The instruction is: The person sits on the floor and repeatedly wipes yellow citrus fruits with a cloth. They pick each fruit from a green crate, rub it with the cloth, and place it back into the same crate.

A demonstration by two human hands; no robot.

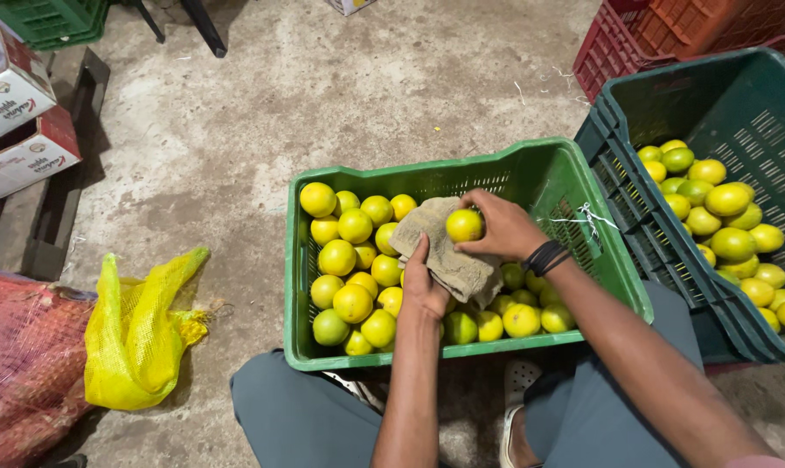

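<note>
My right hand (505, 230) grips a yellow-green citrus fruit (464, 225) above a light green crate (559, 165). A worn beige cloth (449, 251) is spread under the fruit, and my left hand (423, 290) holds it from below with the fingers up against it. The crate is about half full of several yellow and green citrus fruits (353, 260), mostly on its left and near side. A black band sits on my right wrist.
A dark green crate (748, 104) with more citrus stands at the right, red crates (661, 30) behind it. A yellow mesh bag (136, 329) and a red mesh sack (19, 364) lie at left. Cardboard boxes (15, 121) sit far left. Bare concrete floor lies beyond.
</note>
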